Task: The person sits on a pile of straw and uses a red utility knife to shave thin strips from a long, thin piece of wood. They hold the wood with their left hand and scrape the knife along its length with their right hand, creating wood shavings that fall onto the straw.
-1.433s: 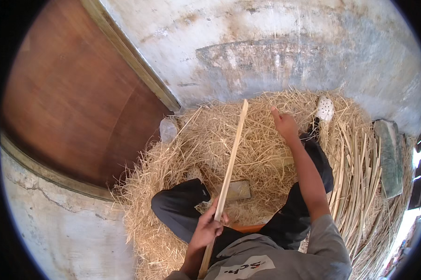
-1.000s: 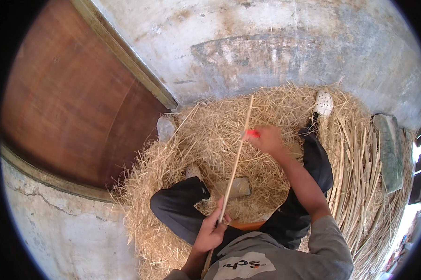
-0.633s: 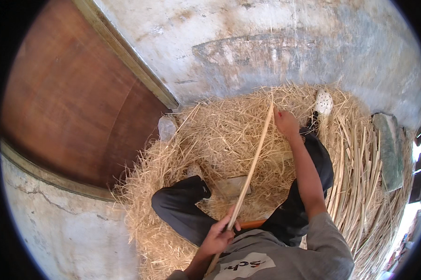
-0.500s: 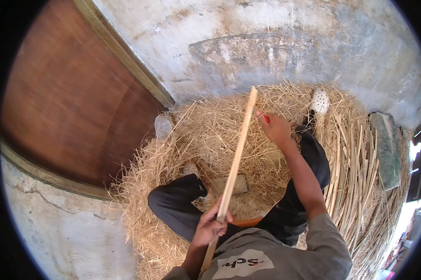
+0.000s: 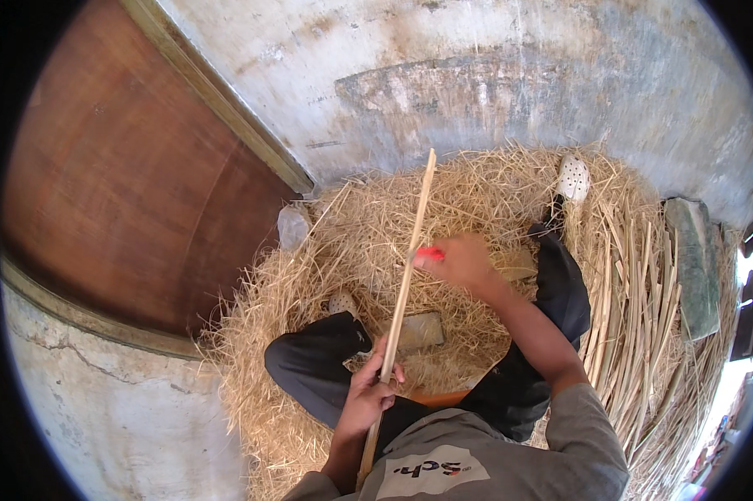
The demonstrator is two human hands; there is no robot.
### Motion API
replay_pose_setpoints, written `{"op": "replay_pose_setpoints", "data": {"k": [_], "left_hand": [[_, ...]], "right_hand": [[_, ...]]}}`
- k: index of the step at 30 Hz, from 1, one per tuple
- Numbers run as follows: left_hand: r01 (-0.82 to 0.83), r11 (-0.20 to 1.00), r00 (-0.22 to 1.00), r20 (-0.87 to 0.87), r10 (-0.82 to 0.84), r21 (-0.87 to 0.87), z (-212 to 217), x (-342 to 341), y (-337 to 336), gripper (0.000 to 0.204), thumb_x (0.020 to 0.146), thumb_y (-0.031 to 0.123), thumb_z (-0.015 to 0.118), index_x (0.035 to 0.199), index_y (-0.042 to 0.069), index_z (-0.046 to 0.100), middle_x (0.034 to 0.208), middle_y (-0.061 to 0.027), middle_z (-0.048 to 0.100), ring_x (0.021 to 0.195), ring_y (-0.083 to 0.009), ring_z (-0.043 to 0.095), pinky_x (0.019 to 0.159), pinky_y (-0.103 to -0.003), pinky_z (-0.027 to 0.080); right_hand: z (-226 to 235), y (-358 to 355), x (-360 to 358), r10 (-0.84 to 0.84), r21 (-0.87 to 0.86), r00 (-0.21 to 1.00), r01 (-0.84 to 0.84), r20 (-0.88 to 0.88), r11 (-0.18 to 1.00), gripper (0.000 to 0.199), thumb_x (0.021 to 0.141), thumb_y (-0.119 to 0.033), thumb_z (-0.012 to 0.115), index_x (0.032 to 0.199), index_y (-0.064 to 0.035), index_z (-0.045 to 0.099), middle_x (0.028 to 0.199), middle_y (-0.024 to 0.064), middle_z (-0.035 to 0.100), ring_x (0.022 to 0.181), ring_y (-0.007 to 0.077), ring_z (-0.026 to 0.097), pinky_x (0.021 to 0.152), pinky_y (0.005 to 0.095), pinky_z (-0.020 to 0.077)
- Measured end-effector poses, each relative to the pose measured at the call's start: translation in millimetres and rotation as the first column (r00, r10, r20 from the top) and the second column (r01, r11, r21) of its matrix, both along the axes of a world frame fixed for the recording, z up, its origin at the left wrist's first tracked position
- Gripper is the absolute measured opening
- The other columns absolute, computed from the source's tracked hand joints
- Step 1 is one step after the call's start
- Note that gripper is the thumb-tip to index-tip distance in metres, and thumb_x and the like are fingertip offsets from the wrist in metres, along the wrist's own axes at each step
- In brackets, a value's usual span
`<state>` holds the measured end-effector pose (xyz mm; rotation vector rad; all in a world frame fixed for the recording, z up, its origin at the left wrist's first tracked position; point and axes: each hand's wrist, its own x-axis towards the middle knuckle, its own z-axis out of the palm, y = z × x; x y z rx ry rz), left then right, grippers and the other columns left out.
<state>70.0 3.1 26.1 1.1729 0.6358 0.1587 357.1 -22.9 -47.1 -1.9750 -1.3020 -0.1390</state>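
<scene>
A long, thin pale strip of cane point(image 5: 406, 280) runs up the middle of the view. Its long axis is nearly upright in the picture with a slight lean to the right; its far tip points away from the person toward the grey wall point(image 5: 510, 92), and its near end runs down toward the person's chest. The left hand point(image 5: 366, 394) is closed around the strip's lower part, fingers wrapped over it. Higher up, the right hand point(image 5: 458, 260) is clenched on a small red-handled tool point(image 5: 429, 252), which meets the strip at about its middle.

Under the strip lies a heap of straw-like shavings point(image 5: 368, 234) that covers the floor around the person's dark-trousered legs point(image 5: 318, 367). A flat grey block point(image 5: 420, 331) sits on the shavings between the knees, just right of the strip. A pale perforated shoe point(image 5: 573, 178) shows at the far edge of the heap. To the person's right lie more split strips point(image 5: 635, 301), bundled lengthwise, and beyond them a greenish slab point(image 5: 694, 263). A brown wooden door point(image 5: 134, 175) fills the left.
</scene>
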Motion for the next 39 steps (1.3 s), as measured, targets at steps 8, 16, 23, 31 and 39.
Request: {"op": "replay_pose_setpoints", "data": {"k": [8, 16, 23, 31, 39], "left_hand": [[0.034, 0.994, 0.998, -0.050, -0.029, 0.102, 4, -1, -1, 0.084, 0.077, -0.013, 0.043, 0.153, 0.016, 0.024, 0.092, -0.0014, 0.051, 0.061, -0.0046, 0.040, 0.052, -0.018, 0.036], [0.056, 0.983, 0.992, -0.119, -0.035, 0.177, 7, -7, -5, 0.084, 0.077, -0.014, 0.041, 0.154, 0.017, 0.024, 0.093, -0.0010, 0.050, 0.066, -0.0049, 0.041, 0.056, -0.018, 0.038], [0.082, 0.978, 0.993, -0.097, -0.065, 0.190, 3, -15, -11, 0.085, 0.074, -0.013, 0.040, 0.153, 0.014, 0.025, 0.093, -0.0012, 0.050, 0.066, -0.0052, 0.042, 0.055, -0.018, 0.037], [0.137, 0.959, 0.990, -0.051, -0.129, 0.247, 2, -23, -20, 0.083, 0.076, -0.015, 0.040, 0.153, 0.009, 0.023, 0.095, -0.0028, 0.048, 0.075, -0.0087, 0.045, 0.067, -0.020, 0.041], [0.242, 0.946, 0.963, 0.065, -0.261, 0.218, 7, -38, -43, 0.089, 0.069, -0.010, 0.045, 0.153, 0.010, 0.024, 0.091, -0.0051, 0.050, 0.065, -0.0087, 0.045, 0.053, -0.020, 0.039]], "right_hand": [[-5, 4, 11, 0.004, -0.094, 1.000, -0.005, -0.012, 0.996, 0.067, 0.080, -0.073, 0.052, 0.068, -0.0088, 0.067, 0.051, 0.0124, 0.054, 0.050, 0.0313, 0.059, 0.049, 0.0434, 0.0457], [-12, 7, -6, 0.007, -0.101, 1.000, -0.006, 0.014, 0.995, 0.074, 0.077, -0.077, 0.051, 0.071, -0.0064, 0.071, 0.055, 0.0137, 0.060, 0.054, 0.0331, 0.062, 0.051, 0.0424, 0.0474], [-16, 6, 24, -0.082, -0.209, 0.996, 0.077, -0.015, 0.975, 0.072, 0.080, -0.078, 0.047, 0.074, -0.0112, 0.073, 0.054, 0.0080, 0.060, 0.053, 0.0277, 0.062, 0.050, 0.0389, 0.0472], [-12, 5, 70, -0.228, -0.222, 0.974, 0.219, -0.016, 0.950, 0.068, 0.082, -0.076, 0.048, 0.084, -0.0127, 0.074, 0.065, 0.0095, 0.065, 0.064, 0.0264, 0.065, 0.058, 0.0405, 0.0501], [-24, -20, 175, -0.579, -0.253, 0.664, 0.527, -0.474, 0.811, 0.091, 0.087, -0.077, 0.035, 0.092, 0.0082, 0.066, 0.082, 0.0281, 0.065, 0.086, 0.0405, 0.066, 0.079, 0.0484, 0.0480]]}}
